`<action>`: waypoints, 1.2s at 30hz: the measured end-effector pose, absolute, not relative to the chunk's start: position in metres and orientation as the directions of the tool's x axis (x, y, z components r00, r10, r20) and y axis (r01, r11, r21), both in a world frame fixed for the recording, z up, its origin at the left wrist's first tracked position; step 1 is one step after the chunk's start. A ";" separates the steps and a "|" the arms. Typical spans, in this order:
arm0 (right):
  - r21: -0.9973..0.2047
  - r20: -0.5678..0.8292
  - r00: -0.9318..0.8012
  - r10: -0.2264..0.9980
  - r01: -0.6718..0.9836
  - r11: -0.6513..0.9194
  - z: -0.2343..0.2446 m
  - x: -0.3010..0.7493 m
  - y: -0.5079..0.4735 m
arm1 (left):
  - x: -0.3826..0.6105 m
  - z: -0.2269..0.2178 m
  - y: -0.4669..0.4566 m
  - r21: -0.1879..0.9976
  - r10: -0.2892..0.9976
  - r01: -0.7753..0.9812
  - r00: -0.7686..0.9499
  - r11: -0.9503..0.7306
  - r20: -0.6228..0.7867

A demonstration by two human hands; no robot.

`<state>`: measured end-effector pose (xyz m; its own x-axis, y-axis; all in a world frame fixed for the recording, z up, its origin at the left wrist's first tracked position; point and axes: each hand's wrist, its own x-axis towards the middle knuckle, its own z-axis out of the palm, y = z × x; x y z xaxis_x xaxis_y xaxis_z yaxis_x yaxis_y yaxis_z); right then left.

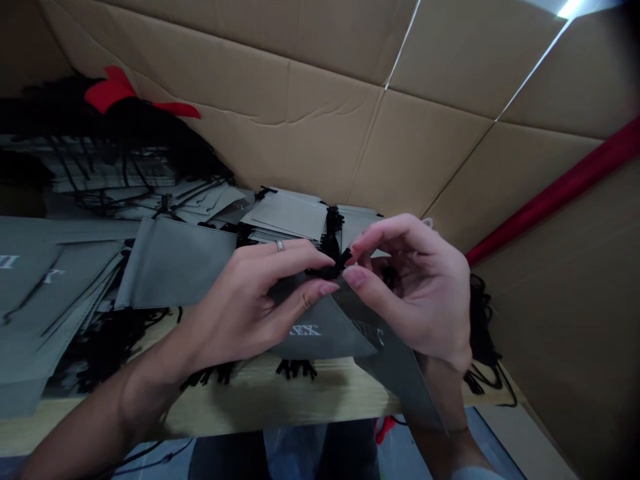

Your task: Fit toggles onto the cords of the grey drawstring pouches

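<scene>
A grey fabric pouch (pixel 320 327) with white lettering and a black drawstring (pixel 334 261) is held up over the wooden table edge (pixel 280 400). My left hand (pixel 250 300), with a ring on one finger, pinches the pouch's top and the cord. My right hand (pixel 415 287) pinches the same black cord from the right, fingertips almost meeting those of the left. A second grey pouch (pixel 400 373) hangs down beneath my right hand.
Stacks of grey pouches (pixel 45 293) with black cords cover the table's left and back (pixel 290 213). Cardboard walls (pixel 320 113) enclose the space. A red bow (pixel 113 90) sits on a dark heap at the far left. A red strip (pixel 555 193) runs along the right wall.
</scene>
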<state>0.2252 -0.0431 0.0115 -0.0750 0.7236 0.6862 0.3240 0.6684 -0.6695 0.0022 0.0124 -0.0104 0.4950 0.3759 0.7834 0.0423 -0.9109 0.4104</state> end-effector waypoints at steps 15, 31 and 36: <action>-0.700 0.674 -0.078 0.735 0.251 0.669 0.011 0.221 -0.043 | 0.004 -0.006 0.003 0.361 0.366 0.140 0.620 -0.922 0.694; -0.644 0.704 -0.153 0.693 0.273 0.715 0.009 0.223 -0.042 | 0.000 0.002 0.005 0.445 0.407 0.145 0.708 -0.884 0.577; -0.559 0.706 -0.275 0.653 0.351 0.752 0.013 0.226 -0.041 | -0.003 0.002 0.005 0.478 0.403 0.120 0.732 -0.870 0.549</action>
